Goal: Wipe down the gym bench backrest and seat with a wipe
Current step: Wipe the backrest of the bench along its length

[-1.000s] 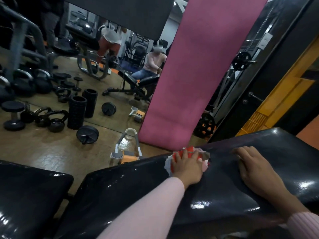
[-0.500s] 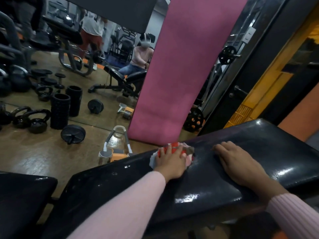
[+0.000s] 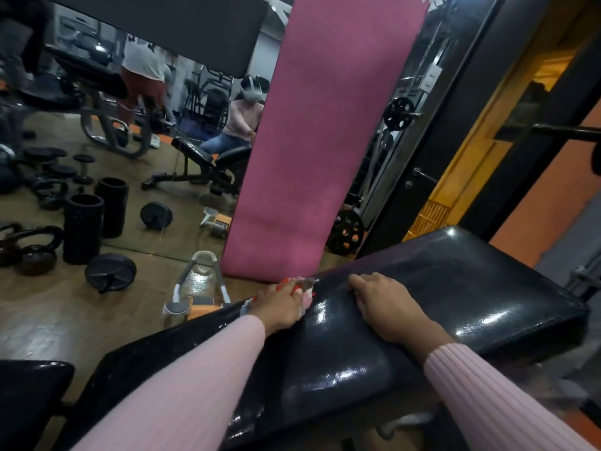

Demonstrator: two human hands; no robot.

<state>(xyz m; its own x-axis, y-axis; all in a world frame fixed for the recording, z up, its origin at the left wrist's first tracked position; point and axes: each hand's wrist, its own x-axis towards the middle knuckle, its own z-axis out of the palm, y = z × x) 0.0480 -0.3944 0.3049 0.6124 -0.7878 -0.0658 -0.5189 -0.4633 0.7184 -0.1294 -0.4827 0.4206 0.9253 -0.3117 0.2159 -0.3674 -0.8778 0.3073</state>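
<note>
pressing the wipe [image 3: 305, 292] flat at the backrest [image 3: 455, 288] far edge, 11 o'clock, the left hand [image 3: 279, 304] covers it. right hand [image 3: 387, 307] rests open beside. best keep firm, overlapping strokes toward 6 o'clock.

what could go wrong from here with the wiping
The left hand presses the wipe right at the far edge of the backrest; it may slip off onto the floor. The wet, glossy pad could let the bracing right hand slide. The seat may get missed.
</note>
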